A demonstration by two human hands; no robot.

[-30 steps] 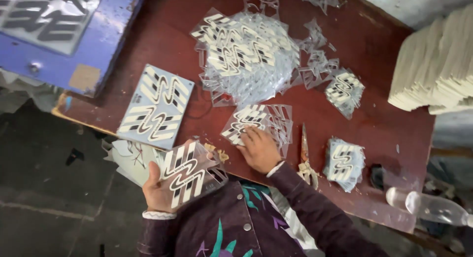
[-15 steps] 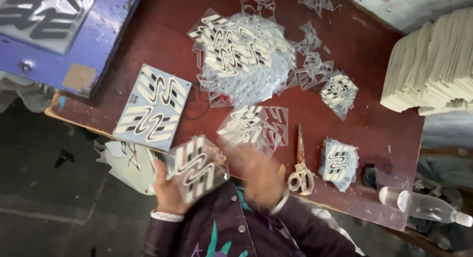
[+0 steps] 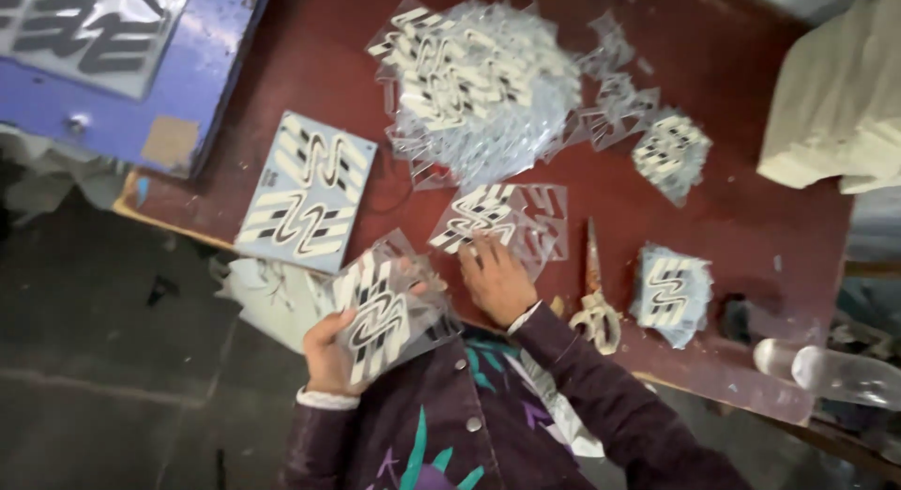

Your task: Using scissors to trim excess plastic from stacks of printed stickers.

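Left hand (image 3: 330, 357) pinching patterned sheet (image 3: 383, 313) off desk (image 3: 741, 218) edge. Right hand (image 3: 496, 282) spread flat on second sheet (image 3: 502, 218); scissors (image 3: 595, 298) just right.

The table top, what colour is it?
Dark red-brown, the table, seen in the head view.

Count on table (image 3: 282, 68): scissors (image 3: 594, 298), 1. Patterned board (image 3: 308, 191) near left edge, 1. Clear bottle (image 3: 826, 370) at right corner, 1. Film heaps: 1 large (image 3: 479, 77), 3 small (image 3: 671, 152) (image 3: 670, 293) (image 3: 502, 218). Hands, 2.
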